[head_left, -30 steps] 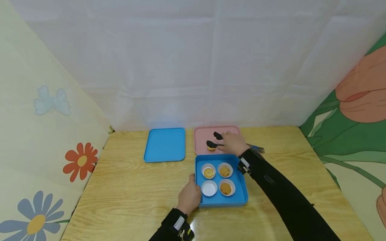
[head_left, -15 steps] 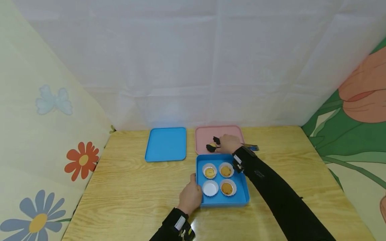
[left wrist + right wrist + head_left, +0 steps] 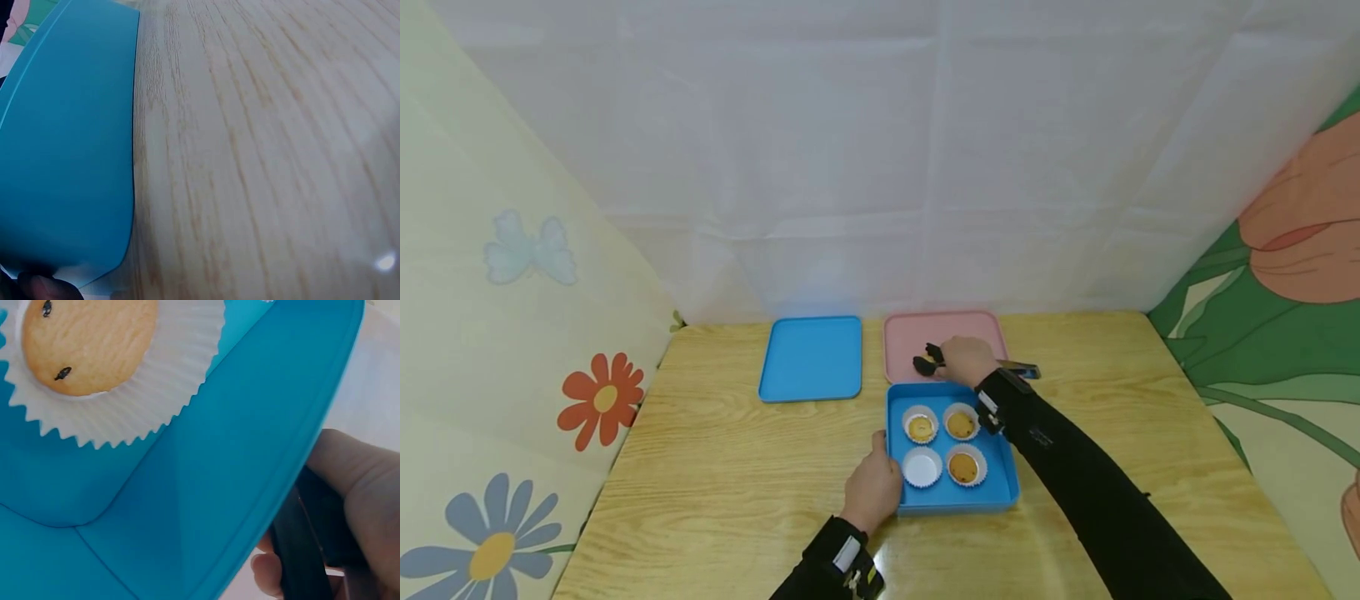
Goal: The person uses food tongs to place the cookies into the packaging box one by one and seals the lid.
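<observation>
Black-tipped tongs (image 3: pixel 925 366) are gripped in right hand (image 3: pixel 967 362) over pink rectangular tray (image 3: pixel 906 333); tips now drawn closer than second ago, so small yellow biscuit (image 3: pixel 929 358), mostly hidden, is probably pinched. Blue square box (image 3: pixel 992 479) is touched by left hand (image 3: pixel 872 492); finger curl cannot be told.

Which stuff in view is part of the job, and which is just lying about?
Looks in use:
tongs, gripped by the right hand
pink tray under the tongs
blue box, left hand at its side
paper cups and cookies in the box

Seemingly just lying about:
flat blue tray, untouched
</observation>
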`<action>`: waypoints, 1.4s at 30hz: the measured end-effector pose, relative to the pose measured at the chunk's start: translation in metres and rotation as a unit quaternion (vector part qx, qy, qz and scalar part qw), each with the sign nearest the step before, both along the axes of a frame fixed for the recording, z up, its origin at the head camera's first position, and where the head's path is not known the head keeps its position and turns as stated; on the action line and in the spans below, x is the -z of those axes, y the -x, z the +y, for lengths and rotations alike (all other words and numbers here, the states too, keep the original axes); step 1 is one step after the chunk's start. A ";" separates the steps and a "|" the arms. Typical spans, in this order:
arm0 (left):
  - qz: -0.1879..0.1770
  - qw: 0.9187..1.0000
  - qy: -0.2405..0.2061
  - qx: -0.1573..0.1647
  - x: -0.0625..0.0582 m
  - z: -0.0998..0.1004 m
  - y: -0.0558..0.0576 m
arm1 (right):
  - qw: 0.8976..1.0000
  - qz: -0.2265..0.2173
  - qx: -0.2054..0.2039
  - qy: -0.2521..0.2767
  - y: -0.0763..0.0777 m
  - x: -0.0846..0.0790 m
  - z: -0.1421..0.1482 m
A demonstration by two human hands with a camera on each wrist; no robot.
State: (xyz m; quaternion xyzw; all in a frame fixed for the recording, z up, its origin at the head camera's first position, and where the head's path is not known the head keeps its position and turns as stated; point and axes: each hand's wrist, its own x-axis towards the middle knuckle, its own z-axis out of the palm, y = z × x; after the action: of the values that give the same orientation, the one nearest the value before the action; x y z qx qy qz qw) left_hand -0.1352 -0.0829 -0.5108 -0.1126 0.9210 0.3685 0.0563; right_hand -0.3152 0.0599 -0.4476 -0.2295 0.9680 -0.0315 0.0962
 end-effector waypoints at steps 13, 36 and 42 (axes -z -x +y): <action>-0.004 1.000 0.000 0.001 0.001 0.002 0.001 | 0.999 0.003 -0.008 0.050 0.002 0.001 0.015; 0.000 1.000 0.006 -0.001 0.001 0.001 0.001 | 0.986 0.111 -0.090 0.088 -0.102 -0.033 0.047; 0.011 1.000 0.012 -0.001 0.000 0.000 0.000 | 0.984 0.093 -0.139 0.057 -0.128 -0.019 0.055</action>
State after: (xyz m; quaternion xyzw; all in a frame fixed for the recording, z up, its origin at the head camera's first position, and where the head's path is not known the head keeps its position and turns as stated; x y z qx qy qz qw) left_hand -0.1349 -0.0831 -0.5106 -0.1106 0.9258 0.3588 0.0445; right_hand -0.1869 0.1153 -0.4290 -0.3692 0.9279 -0.0517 -0.0045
